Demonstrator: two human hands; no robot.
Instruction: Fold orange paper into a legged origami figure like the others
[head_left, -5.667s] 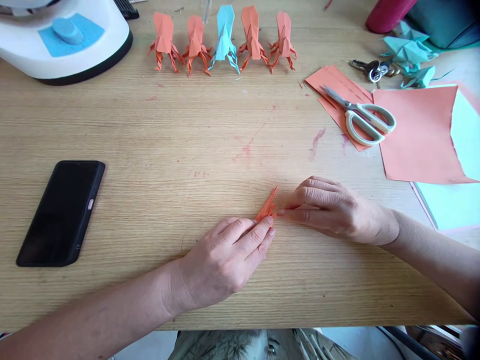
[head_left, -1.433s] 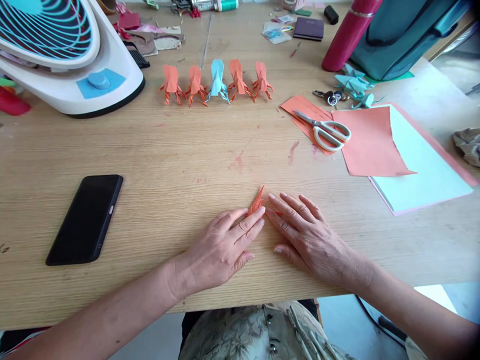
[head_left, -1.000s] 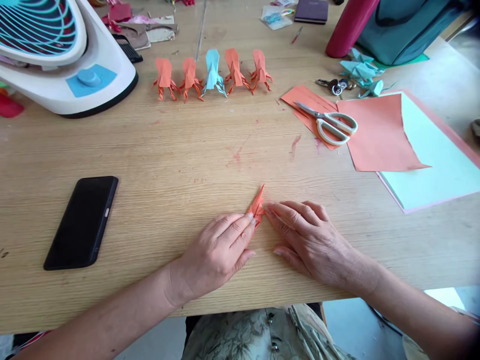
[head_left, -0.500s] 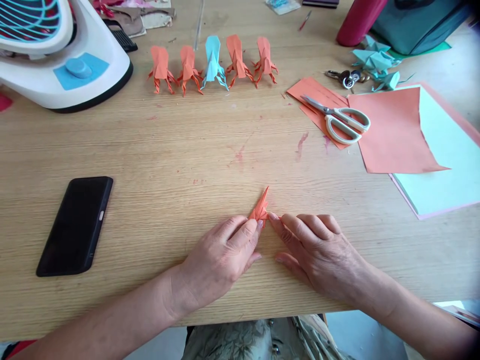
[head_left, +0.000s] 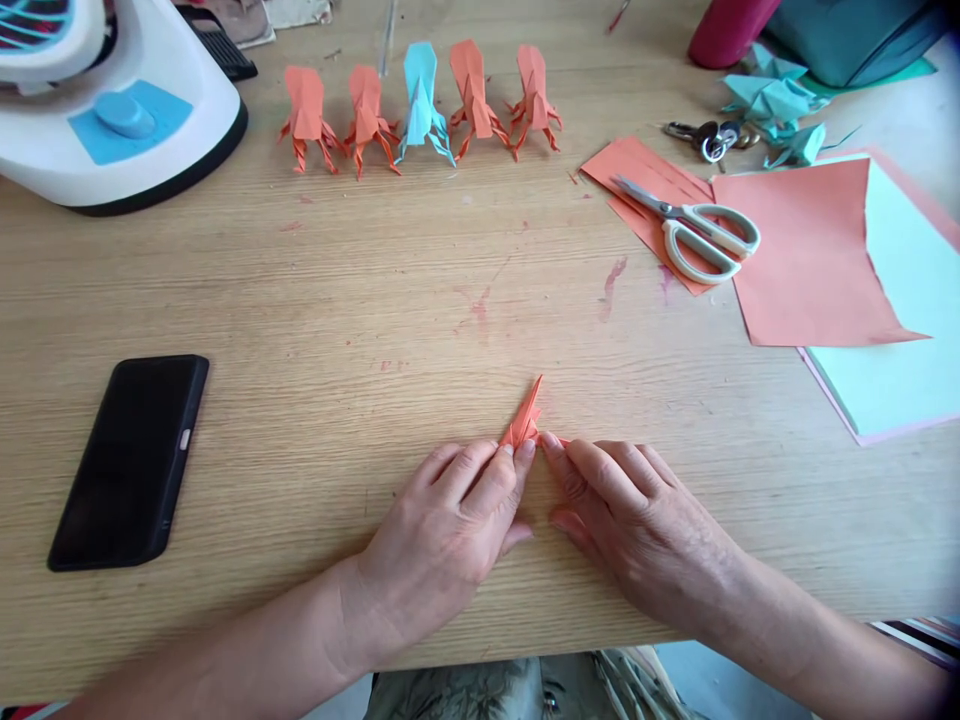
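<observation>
Close to the table's front edge lies a small folded orange paper figure [head_left: 523, 420], its pointed tip directed away from me. My left hand [head_left: 454, 525] grips its near left side, with thumb and fingers pressed together on the paper. On the other side my right hand [head_left: 637, 515] pinches a thin orange strip of the figure between thumb and forefinger. Part of the folded paper is hidden beneath the fingers of both hands.
Across the back stand several folded orange paper figures [head_left: 366, 115] and a blue one [head_left: 421, 100]. Scissors [head_left: 701, 235] rest on orange paper at right, near an orange sheet [head_left: 810, 260] and keys [head_left: 711, 138]. A phone [head_left: 127, 460] lies left, below a white fan base [head_left: 172, 140].
The camera view has shifted slightly, so the back row sits higher in the picture. Both hands keep their hold on the folded paper, with only slight finger movement.
</observation>
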